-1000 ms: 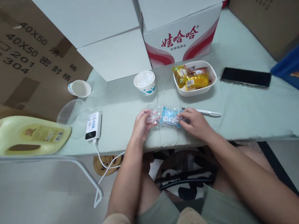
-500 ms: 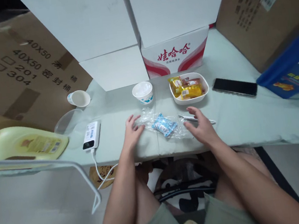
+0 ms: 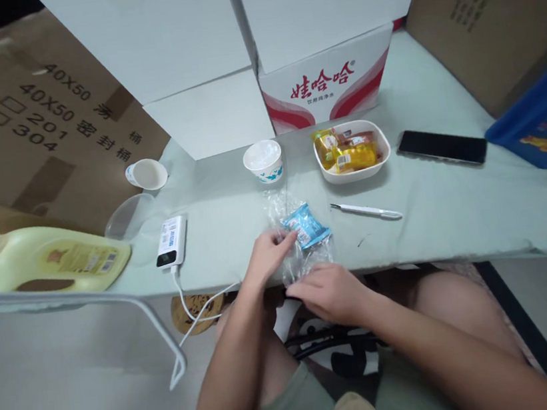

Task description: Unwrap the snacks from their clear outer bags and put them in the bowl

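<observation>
I have my left hand (image 3: 270, 254) pinching the clear bag (image 3: 291, 229) beside the blue packet (image 3: 305, 226), right hand (image 3: 330, 293) gripping its near edge; sealing needs steady tension.

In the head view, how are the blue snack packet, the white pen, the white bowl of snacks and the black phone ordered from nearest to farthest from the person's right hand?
From the right hand:
1. Blue snack packet, just beyond the hand, inside the clear bag.
2. White pen, farther back and to the right.
3. White bowl of snacks, behind the pen.
4. Black phone, far right on the table.
</observation>
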Tool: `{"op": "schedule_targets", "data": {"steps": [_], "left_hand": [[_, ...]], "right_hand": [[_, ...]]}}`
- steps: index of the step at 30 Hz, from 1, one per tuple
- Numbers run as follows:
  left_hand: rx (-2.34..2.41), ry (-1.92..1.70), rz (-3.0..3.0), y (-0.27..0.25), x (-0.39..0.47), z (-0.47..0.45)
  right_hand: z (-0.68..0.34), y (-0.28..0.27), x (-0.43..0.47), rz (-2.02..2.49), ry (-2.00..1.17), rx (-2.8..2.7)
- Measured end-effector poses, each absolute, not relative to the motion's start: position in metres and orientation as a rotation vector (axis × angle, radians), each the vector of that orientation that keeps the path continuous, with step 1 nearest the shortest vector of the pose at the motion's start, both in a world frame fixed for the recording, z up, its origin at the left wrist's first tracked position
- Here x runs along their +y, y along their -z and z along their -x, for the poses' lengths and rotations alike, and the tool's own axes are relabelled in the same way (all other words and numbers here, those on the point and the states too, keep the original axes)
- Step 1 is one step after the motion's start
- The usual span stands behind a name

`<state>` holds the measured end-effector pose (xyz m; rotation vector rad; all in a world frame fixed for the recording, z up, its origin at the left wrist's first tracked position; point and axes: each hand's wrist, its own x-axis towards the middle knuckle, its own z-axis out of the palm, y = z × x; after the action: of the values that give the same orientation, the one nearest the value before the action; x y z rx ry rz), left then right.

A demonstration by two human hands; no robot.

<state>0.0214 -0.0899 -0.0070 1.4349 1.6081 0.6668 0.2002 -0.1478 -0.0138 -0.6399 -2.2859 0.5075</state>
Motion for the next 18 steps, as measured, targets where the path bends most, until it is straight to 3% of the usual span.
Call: {"op": "schedule_targets", "data": {"steps": [9, 12, 18], "left_hand": [[1.176, -1.148, -0.907, 0.005, -0.089, -0.037], [0.98, -1.158, -0.935, -0.003, -0.089, -0.044], [0.971, -1.059, -1.106, -0.013, -0.092, -0.041]], "right_hand": [[-0.217, 0.017, -0.111, 1.274, -0.908, -1.589], [-0.216, 0.027, -0.1, 1.304, -1.171, -1.381], [-0.217, 0.03, -0.098, 1.163, -1.38, -1.137]]}}
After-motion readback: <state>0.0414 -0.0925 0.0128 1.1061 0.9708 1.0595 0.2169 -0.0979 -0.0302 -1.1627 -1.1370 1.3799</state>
